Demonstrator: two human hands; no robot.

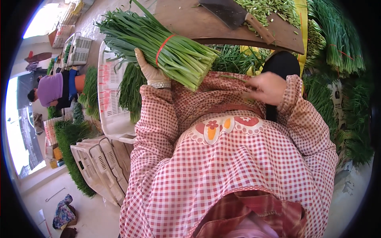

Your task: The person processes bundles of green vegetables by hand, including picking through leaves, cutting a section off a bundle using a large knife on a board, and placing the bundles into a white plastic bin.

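My left hand [150, 70], in a pale glove with a metal-banded watch at the wrist, holds a thick bunch of garlic chives [175, 53] from below. A red band circles the bunch, and its cut stems point right. My bare right hand [265, 87] is blurred over my lap, beside the apron [232, 142]; its fingers are bent, with a thin green piece near them, and whether they grip it cannot be told. A cleaver with a wooden handle [259, 28] lies on the brown board [178, 17] next to chopped stem ends [268, 12].
A white plastic crate [116, 128] holding green bunches stands at the left, with more crates [101, 166] below it. Banded bunches [342, 53] lie at the right. Loose leaves [232, 58] lie under the board's edge. Another person [50, 87] is at the far left.
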